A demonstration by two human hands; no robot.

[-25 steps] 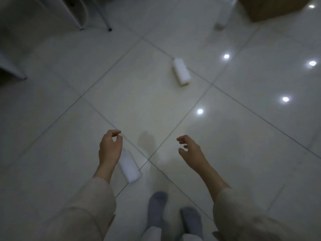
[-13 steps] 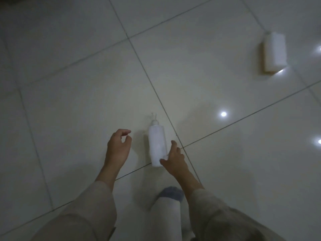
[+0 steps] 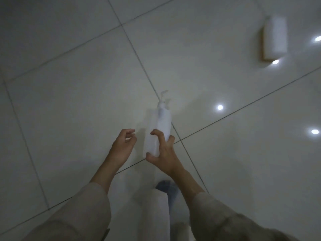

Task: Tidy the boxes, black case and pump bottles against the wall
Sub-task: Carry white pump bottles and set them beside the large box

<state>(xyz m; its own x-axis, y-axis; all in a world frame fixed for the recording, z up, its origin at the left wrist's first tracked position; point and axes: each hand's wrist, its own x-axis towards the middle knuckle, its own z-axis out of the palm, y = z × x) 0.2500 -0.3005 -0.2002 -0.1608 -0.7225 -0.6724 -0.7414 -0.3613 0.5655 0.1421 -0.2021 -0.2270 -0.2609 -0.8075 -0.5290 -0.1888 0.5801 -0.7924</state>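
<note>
A white pump bottle (image 3: 160,126) lies low in the middle of the head view, its pump head pointing away from me. My right hand (image 3: 163,153) grips its lower end, thumb on the left side and fingers curled round the right side. My left hand (image 3: 122,146) hovers just left of the bottle, fingers loosely curled, holding nothing. A second white bottle (image 3: 276,34) lies on the floor at the upper right, with a tan edge showing along its left side.
The floor is glossy white tile (image 3: 69,93) with dark grout lines and bright ceiling-light reflections (image 3: 220,107). My trouser leg (image 3: 156,214) and a grey-socked foot (image 3: 166,186) are at the bottom centre.
My right hand has closed round the near pump bottle, which now looks tilted and blurred from motion. The view has moved closer to the floor.
</note>
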